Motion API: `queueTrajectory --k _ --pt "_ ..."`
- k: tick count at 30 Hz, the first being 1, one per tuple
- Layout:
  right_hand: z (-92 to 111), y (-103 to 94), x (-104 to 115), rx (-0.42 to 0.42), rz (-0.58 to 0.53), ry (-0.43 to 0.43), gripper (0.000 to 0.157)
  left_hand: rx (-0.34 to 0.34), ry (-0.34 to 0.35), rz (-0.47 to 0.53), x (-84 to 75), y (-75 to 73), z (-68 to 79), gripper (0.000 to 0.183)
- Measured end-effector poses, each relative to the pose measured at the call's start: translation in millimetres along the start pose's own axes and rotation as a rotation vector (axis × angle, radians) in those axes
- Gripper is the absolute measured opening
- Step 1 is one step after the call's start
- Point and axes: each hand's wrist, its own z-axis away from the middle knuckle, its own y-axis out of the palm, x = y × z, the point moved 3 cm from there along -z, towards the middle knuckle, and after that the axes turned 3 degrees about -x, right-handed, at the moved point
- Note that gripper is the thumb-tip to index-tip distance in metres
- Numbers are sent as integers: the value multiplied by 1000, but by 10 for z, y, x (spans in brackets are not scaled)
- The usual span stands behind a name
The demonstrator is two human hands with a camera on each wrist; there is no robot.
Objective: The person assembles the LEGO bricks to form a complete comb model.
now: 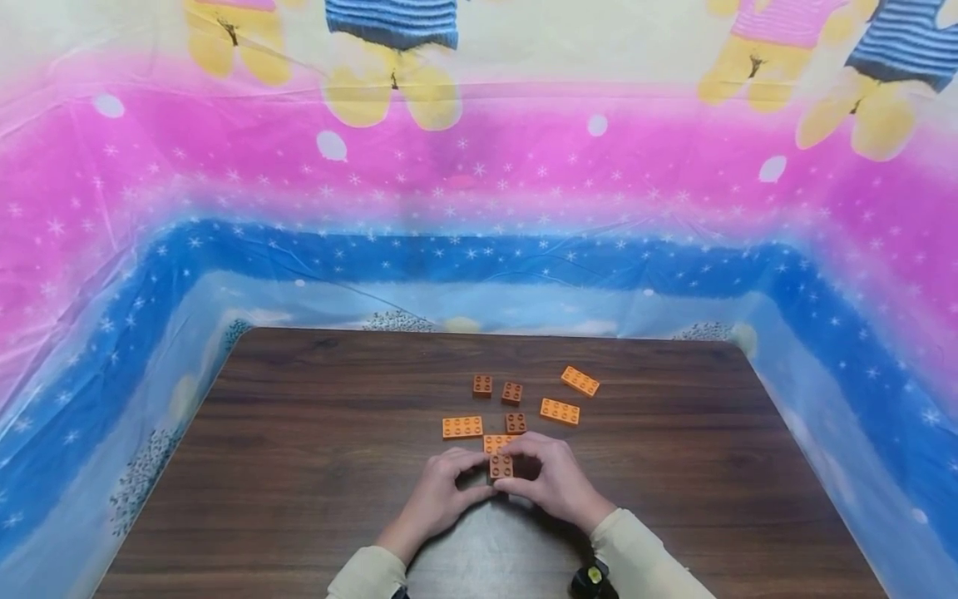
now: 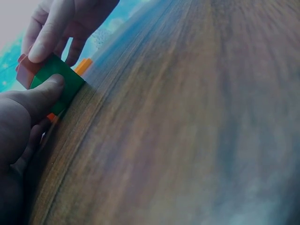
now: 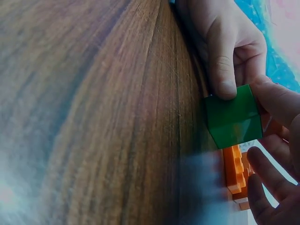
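Note:
Near the front middle of the table, a brown two-by-two toy brick (image 1: 501, 467) sits on top of a green block (image 3: 234, 122), which the wrist views show standing on the wood. My left hand (image 1: 443, 492) grips the green block low down, its thumb (image 2: 52, 88) flat against the near face. From the other side my right hand (image 1: 560, 480) pinches the brown brick, thumb close to where brick and block meet. Right behind the stack lies an orange brick (image 1: 496, 443), partly covered by the right fingers.
Beyond the hands, three loose brown bricks (image 1: 482, 385) lie on the dark wooden table (image 1: 314, 416). An orange brick (image 1: 462, 428) is to their left, with two more orange bricks (image 1: 560, 411) to the right. A patterned cloth (image 1: 479, 258) hangs around the table's back and sides.

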Motion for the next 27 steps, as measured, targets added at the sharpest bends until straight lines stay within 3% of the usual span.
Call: queueTrajectory --k 10,27 --pt "-16 -86 23 34 -12 14 40 -17 17 -2 11 -1 6 42" --pt "-74 -437 -149 -104 18 39 41 -5 -21 17 19 10 18 41"
